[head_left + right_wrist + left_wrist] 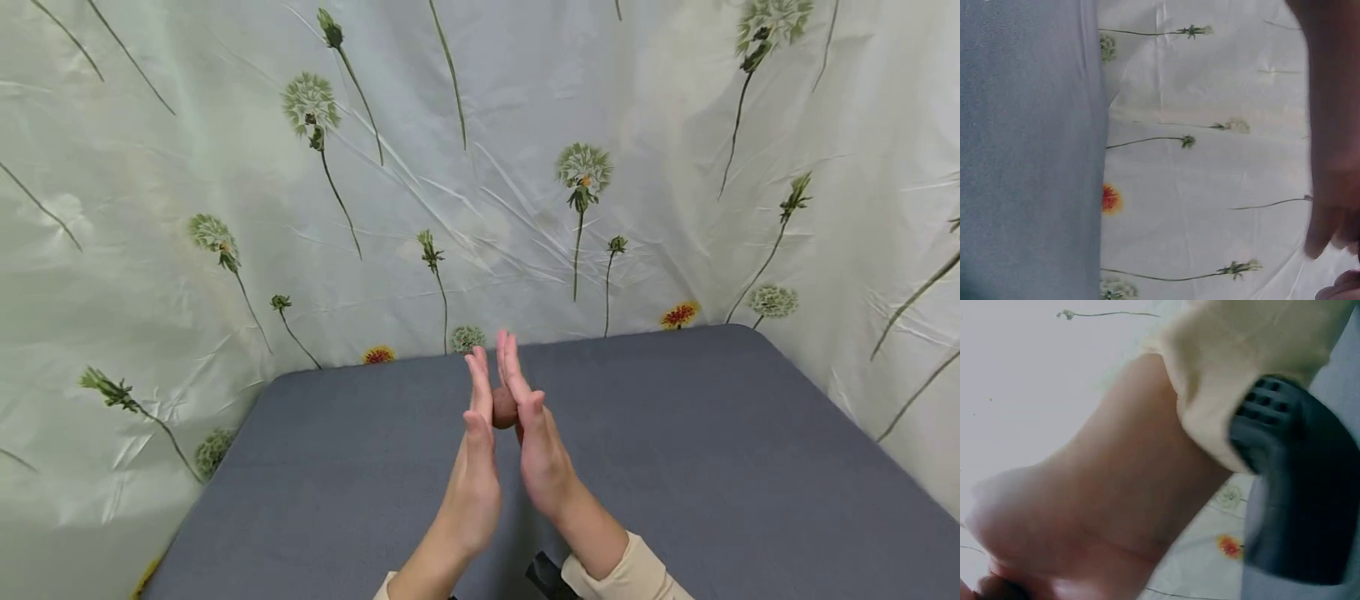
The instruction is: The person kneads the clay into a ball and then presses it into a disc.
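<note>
A small round brown ball (pixel 504 408) sits between the two palms in the head view, raised over the grey table. My left hand (pixel 478 467) presses it from the left with straight fingers pointing up and away. From the right, my right hand (pixel 542 454) faces it, flat and with fingers extended. Both thumbs stand up on the near side of the ball. The left wrist view shows the forearm and heel of the left hand (pixel 1079 519), with a dark brown bit of the ball (pixel 1000 589) at the lower corner. Part of the right hand (pixel 1335 206) edges the right wrist view.
A grey-covered table (pixel 337 475) spreads beneath the hands. Behind it hangs a pale curtain (pixel 510 208) printed with dandelions and orange flowers. Cream sleeves (pixel 626 575) cover the forearms, and a black wrist device (pixel 1300 487) shows beside the left sleeve.
</note>
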`<action>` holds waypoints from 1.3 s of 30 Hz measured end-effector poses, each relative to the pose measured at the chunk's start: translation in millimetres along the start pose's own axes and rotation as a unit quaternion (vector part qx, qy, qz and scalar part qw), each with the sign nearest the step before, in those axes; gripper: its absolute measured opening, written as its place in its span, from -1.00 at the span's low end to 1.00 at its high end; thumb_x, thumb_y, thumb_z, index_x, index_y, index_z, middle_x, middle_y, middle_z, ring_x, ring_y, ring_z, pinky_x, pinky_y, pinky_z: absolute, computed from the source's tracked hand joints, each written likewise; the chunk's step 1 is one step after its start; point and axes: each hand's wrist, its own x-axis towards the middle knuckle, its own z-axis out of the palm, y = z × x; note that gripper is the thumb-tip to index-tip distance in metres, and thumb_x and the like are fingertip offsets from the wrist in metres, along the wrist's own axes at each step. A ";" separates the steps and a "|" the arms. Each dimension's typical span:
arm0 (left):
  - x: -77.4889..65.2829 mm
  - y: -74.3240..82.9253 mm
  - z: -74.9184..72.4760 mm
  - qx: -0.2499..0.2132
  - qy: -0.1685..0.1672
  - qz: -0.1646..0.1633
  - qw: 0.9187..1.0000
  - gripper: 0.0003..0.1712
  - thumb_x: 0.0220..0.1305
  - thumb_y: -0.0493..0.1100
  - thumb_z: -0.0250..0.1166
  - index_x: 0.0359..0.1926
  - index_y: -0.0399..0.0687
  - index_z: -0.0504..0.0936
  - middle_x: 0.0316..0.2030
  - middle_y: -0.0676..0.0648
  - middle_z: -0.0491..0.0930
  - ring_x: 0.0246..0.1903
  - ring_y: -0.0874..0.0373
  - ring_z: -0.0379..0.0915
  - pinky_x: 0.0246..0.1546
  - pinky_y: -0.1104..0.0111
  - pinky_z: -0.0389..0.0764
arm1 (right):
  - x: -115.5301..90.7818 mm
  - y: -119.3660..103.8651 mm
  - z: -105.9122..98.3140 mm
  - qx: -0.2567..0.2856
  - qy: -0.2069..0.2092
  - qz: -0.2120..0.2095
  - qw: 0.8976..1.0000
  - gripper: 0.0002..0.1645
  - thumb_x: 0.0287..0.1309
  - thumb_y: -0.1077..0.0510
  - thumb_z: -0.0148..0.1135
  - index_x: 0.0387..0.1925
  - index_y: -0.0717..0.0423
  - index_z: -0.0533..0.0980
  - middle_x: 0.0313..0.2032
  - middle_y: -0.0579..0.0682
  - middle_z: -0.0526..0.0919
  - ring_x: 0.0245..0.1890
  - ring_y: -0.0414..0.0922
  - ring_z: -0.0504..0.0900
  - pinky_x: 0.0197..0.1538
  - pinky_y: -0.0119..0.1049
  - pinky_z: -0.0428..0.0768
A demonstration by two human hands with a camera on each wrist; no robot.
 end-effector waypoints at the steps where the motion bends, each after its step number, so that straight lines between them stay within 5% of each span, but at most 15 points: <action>1: -0.8 0.0 0.9 0.012 0.001 0.005 1.000 -0.22 0.66 0.33 -0.75 0.72 0.19 -0.50 0.74 0.13 -0.51 0.73 0.03 -0.68 0.61 -0.35 -0.42 | -1.6 2.5 -0.3 0.008 -0.003 0.010 1.000 -0.04 0.62 -0.44 -0.78 0.74 0.02 -0.37 0.74 0.05 -0.04 0.75 -0.06 -0.05 0.62 -0.60 -0.16; 3: 1.3 1.2 -4.5 0.022 0.020 0.015 0.999 -0.22 0.67 0.34 -0.74 0.73 0.20 -0.45 0.73 0.16 -0.51 0.72 0.10 -0.69 0.61 -0.32 -0.49 | -6.0 6.6 4.9 0.017 -0.017 0.019 1.000 -0.07 0.64 -0.40 -0.78 0.73 0.04 -0.42 0.76 0.00 -0.30 0.76 0.00 -0.26 0.61 -0.61 -0.16; 5: 6.3 2.8 -17.0 0.028 0.055 0.018 0.998 -0.20 0.65 0.40 -0.70 0.74 0.27 -0.41 0.75 0.09 -0.26 0.65 0.14 0.06 0.67 -0.18 -0.27 | -11.4 7.5 15.9 0.013 -0.040 0.017 0.999 -0.13 0.69 -0.32 -0.76 0.73 0.07 -0.43 0.76 0.01 -0.29 0.76 0.03 -0.27 0.64 -0.57 -0.18; 7: 12.2 2.6 -31.2 0.019 0.084 0.017 0.996 -0.16 0.61 0.48 -0.65 0.74 0.34 -0.36 0.54 -0.02 0.32 -0.08 0.24 0.60 0.46 0.18 0.33 | -17.9 6.0 27.7 0.013 -0.066 0.015 0.998 -0.19 0.73 -0.24 -0.72 0.72 0.06 -0.45 0.75 -0.01 -0.31 0.76 0.02 -0.29 0.66 -0.51 -0.20; 8: 14.5 2.0 -37.3 0.013 0.091 0.012 0.996 -0.14 0.59 0.51 -0.63 0.74 0.37 -0.35 0.18 -0.05 0.57 -0.46 0.26 0.43 0.13 0.36 0.51 | -21.0 5.0 32.5 0.011 -0.074 0.018 0.997 -0.22 0.75 -0.21 -0.71 0.73 0.03 -0.44 0.75 -0.04 -0.32 0.76 -0.01 -0.30 0.66 -0.48 -0.20; 10: 18.1 -0.7 -44.9 0.001 0.093 0.001 0.996 -0.09 0.55 0.57 -0.60 0.74 0.39 -0.35 -0.45 0.03 0.35 -0.69 0.21 -0.11 -0.46 0.40 0.34 | -24.9 1.6 38.6 0.007 -0.080 0.019 0.997 -0.26 0.76 -0.16 -0.68 0.73 -0.02 -0.42 0.75 -0.07 -0.36 0.76 -0.05 -0.34 0.67 -0.46 -0.23; 12: 19.1 -4.4 -45.6 -0.012 0.076 -0.018 0.997 -0.09 0.54 0.57 -0.63 0.74 0.37 -0.37 -0.31 0.02 0.54 -0.64 0.23 0.10 -0.41 0.43 0.38 | -26.0 -1.4 38.6 -0.006 -0.071 0.014 0.997 -0.27 0.77 -0.16 -0.66 0.75 -0.05 -0.37 0.76 -0.09 -0.38 0.76 -0.07 -0.35 0.67 -0.46 -0.25; 14: 18.3 -8.3 -39.5 -0.018 0.061 -0.030 0.998 -0.11 0.57 0.52 -0.66 0.74 0.31 -0.39 0.25 -0.04 0.61 -0.16 0.24 0.56 0.19 0.34 0.51 | -24.4 -3.4 33.2 -0.030 -0.049 0.000 0.998 -0.27 0.77 -0.16 -0.64 0.75 0.00 -0.26 0.76 -0.06 -0.33 0.76 -0.06 -0.31 0.67 -0.47 -0.22; 15: 17.5 -10.0 -34.6 -0.020 0.055 -0.033 0.998 -0.12 0.60 0.49 -0.68 0.74 0.28 -0.39 0.57 0.04 0.33 0.24 0.21 0.51 0.45 0.17 0.35 | -22.8 -4.2 29.1 -0.043 -0.038 -0.009 0.998 -0.26 0.77 -0.16 -0.64 0.75 0.02 -0.20 0.76 -0.04 -0.29 0.77 -0.04 -0.28 0.66 -0.48 -0.20; 17: 14.4 -12.4 -23.0 -0.021 0.042 -0.036 0.998 -0.18 0.65 0.40 -0.70 0.74 0.23 -0.42 0.73 0.25 -0.34 0.70 0.15 -0.14 0.67 -0.11 -0.15 | -18.8 -4.5 19.8 -0.074 -0.016 -0.024 0.997 -0.24 0.77 -0.17 -0.65 0.74 0.08 -0.10 0.76 0.00 -0.20 0.76 -0.01 -0.21 0.67 -0.49 -0.16; 18: 12.4 -13.1 -16.8 -0.019 0.036 -0.032 0.999 -0.20 0.67 0.35 -0.70 0.74 0.19 -0.43 0.74 0.20 -0.35 0.73 0.13 -0.43 0.67 -0.21 -0.28 | -16.1 -4.7 15.2 -0.080 -0.006 -0.024 0.997 -0.23 0.76 -0.18 -0.66 0.74 0.09 -0.07 0.76 0.00 -0.16 0.76 -0.01 -0.18 0.66 -0.51 -0.13; 22: 4.2 -7.1 1.3 0.000 0.019 -0.014 1.000 -0.31 0.75 0.19 -0.67 0.74 0.21 -0.43 0.75 0.17 -0.39 0.74 0.09 -0.56 0.64 -0.29 -0.38 | -5.0 -3.7 1.8 -0.050 0.019 0.006 0.999 -0.18 0.74 -0.24 -0.73 0.75 0.08 -0.12 0.75 0.00 -0.10 0.76 0.00 -0.14 0.63 -0.57 -0.07; 28: 3.9 7.2 -7.9 0.026 0.058 0.020 0.998 -0.24 0.70 0.32 -0.69 0.76 0.28 -0.29 0.75 0.24 -0.36 0.74 0.17 -0.61 0.64 -0.26 -0.46 | -5.8 -3.8 13.9 0.002 -0.013 0.071 0.997 -0.26 0.77 -0.13 -0.71 0.75 0.07 -0.30 0.74 0.00 -0.10 0.74 0.00 -0.13 0.57 -0.65 -0.02; 32: 12.0 1.2 -23.3 0.000 0.084 -0.001 0.996 -0.20 0.68 0.38 -0.66 0.75 0.24 -0.28 0.73 0.28 -0.30 0.74 0.18 -0.49 0.66 -0.23 -0.40 | -12.9 -8.7 26.2 -0.006 -0.031 0.078 0.996 -0.30 0.78 -0.09 -0.68 0.75 0.00 -0.32 0.76 -0.10 -0.22 0.76 -0.09 -0.27 0.60 -0.63 -0.17; 39: 12.1 -8.5 -11.8 -0.036 0.031 -0.008 0.999 -0.26 0.70 0.31 -0.68 0.74 0.26 -0.42 0.75 0.20 -0.36 0.74 0.12 -0.50 0.66 -0.24 -0.32 | -5.4 -16.4 14.5 -0.035 0.002 0.050 0.998 -0.23 0.74 -0.22 -0.73 0.75 -0.01 -0.21 0.76 -0.10 -0.27 0.76 -0.07 -0.30 0.61 -0.62 -0.21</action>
